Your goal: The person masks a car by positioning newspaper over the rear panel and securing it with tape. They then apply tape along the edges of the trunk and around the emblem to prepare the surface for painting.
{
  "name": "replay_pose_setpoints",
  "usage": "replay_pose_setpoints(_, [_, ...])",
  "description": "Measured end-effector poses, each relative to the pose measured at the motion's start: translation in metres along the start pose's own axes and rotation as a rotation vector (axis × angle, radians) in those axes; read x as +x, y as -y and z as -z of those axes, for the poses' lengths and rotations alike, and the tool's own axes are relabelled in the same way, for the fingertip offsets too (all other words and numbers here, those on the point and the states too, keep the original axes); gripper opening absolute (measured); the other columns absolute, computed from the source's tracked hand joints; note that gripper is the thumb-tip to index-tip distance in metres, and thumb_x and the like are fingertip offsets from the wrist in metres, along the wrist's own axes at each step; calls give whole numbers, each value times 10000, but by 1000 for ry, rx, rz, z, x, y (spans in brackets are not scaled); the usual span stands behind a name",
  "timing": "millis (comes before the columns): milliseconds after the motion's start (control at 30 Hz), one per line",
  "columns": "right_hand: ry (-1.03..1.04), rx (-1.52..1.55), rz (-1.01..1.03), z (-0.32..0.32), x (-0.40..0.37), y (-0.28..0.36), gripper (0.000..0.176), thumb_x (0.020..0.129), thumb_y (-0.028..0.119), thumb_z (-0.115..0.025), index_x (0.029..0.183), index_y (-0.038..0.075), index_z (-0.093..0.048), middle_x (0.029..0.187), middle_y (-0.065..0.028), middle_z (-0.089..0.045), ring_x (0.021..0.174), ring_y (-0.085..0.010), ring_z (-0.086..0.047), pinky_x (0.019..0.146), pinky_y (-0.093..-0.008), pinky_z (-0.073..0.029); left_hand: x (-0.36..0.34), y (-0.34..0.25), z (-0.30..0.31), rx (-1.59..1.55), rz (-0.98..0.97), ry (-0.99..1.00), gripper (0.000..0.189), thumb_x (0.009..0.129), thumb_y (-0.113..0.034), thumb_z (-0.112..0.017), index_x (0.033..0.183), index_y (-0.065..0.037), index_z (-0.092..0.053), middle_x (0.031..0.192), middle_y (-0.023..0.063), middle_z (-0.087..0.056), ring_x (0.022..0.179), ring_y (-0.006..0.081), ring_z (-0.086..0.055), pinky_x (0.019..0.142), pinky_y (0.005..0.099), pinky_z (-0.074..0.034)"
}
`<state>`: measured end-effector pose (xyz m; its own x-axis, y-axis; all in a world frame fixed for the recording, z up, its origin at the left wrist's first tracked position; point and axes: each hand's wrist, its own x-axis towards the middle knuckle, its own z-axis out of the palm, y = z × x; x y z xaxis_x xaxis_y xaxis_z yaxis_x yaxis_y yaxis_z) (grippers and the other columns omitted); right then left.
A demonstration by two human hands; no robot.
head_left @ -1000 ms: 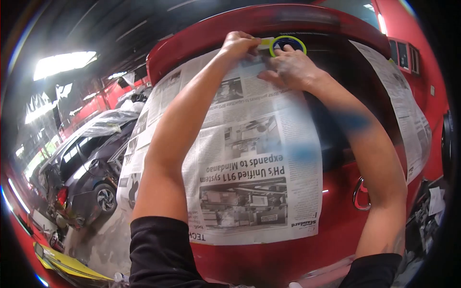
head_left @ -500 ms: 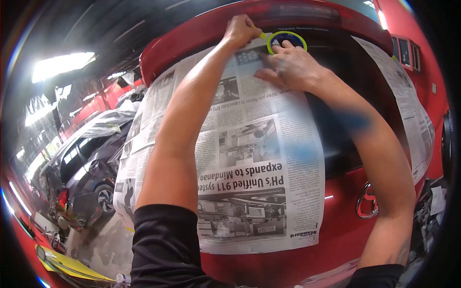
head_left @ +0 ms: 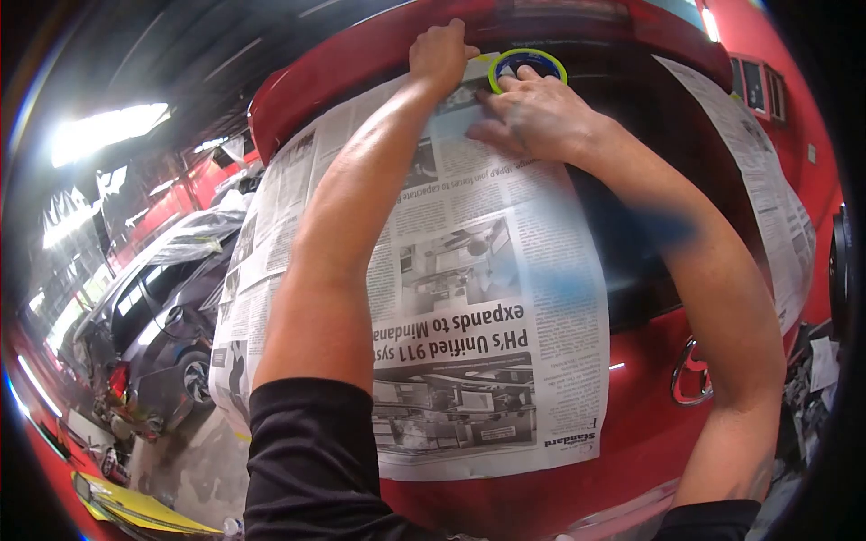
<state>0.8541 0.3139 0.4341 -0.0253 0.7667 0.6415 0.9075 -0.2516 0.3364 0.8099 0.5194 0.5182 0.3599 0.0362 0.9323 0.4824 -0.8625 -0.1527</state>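
Observation:
A sheet of newspaper (head_left: pixel 566 379) hangs upside down over the rear window and tailgate of a red car (head_left: pixel 631 397). My right hand (head_left: pixel 546 117) is at the sheet's top edge, its fingers in and around a yellow-green roll of masking tape (head_left: pixel 492 74). To its left, my left hand (head_left: pixel 440 59) is closed, with a fingertip at a short strip of the tape (head_left: pixel 482 59) running from the roll. What its other fingers grip is hidden. Both arms reach up across the paper, below the car's spoiler (head_left: pixel 361 68).
Another newspaper sheet (head_left: pixel 722 144) covers the window's right side. A dark grey car (head_left: pixel 153 316) under plastic sheeting (head_left: pixel 189 236) stands at left. A yellow panel (head_left: pixel 135 505) lies lower left. A blurred blue smear crosses the picture near the right forearm.
My left hand has shifted slightly left and up, and less tape shows beside it. The roll and my right hand sit slightly further left and higher in view.

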Motion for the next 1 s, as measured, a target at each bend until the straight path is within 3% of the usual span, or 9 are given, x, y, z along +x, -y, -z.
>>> replay_pose_setpoints(267, [29,2,17,9,-3,3,657,1072,585,-514,1453,63,-633,1388,-218,-641,1358,-387,-555,1208,-485,-417,6,16,20,-206,-229,107,422,899,-147,-646,1311,-121,-731,1193,207,-755,1146,437,-702,1013,543,-535])
replay_pose_setpoints(333, [44,6,21,6,-2,3,654,1071,584,-518,1455,68,-633,1390,-213,-642,1357,-384,-556,1212,-481,-414,-14,7,18,29,-237,365,519,907,-133,-569,1411,-149,-691,1270,225,-728,1199,420,-688,1048,517,-527])
replay_pose_setpoints(433, [18,-41,-6,2,-2,-2,632,1077,569,-513,1458,79,-634,1392,-202,-643,1354,-373,-559,1218,-467,-409,-6,7,15,110,-187,360,535,912,-129,-528,1419,-179,-692,1297,208,-726,1206,413,-687,1068,493,-517])
replay_pose_setpoints(533, [-135,-3,5,-2,0,-4,536,1071,563,-531,1280,125,-761,1317,-130,-699,1333,-280,-596,1172,-450,-485,-1,13,20,-25,-114,465,581,905,-104,-517,1455,-219,-667,1309,195,-725,1207,410,-689,1063,487,-518])
replay_pose_setpoints(667, [-115,4,90,-3,-3,-16,390,1063,326,-528,1363,118,-665,1264,-182,-696,1262,-323,-629,1089,-462,-519,-27,-3,38,-61,-39,467,640,871,-36,-545,1452,-274,-671,1345,211,-705,1236,412,-675,1057,476,-525])
replay_pose_setpoints(733, [-155,-2,155,5,-9,-30,384,1031,243,-544,1381,107,-625,1216,-191,-705,1206,-349,-658,1032,-471,-541,-35,3,56,15,-45,450,585,884,-45,-562,1437,-196,-682,1375,208,-688,1258,413,-657,1079,470,-517])
replay_pose_setpoints(833, [-453,467,189,36,-42,-16,451,939,118,-571,1386,76,-544,988,-174,-700,952,-321,-707,856,-427,-547,-60,17,74,-324,-108,-14,464,953,-51,-564,1403,-41,-678,1434,190,-650,1281,377,-638,1124,452,-493])
replay_pose_setpoints(900, [-283,810,-10,79,-79,12,542,866,46,-541,1405,81,-503,802,-100,-624,734,-201,-629,734,-333,-480,-95,-4,122,-672,-190,-56,398,1002,-80,-587,1383,-41,-694,1414,164,-665,1277,309,-649,1114,407,-499])
replay_pose_setpoints(1000, [-275,1118,62,102,-106,52,557,825,50,-506,1381,79,-522,753,-51,-563,708,-103,-530,719,-264,-414,-168,-41,211,-1065,-103,263,386,1009,-42,-660,1394,-39,-687,1365,107,-685,1271,213,-630,1080,337,-507])
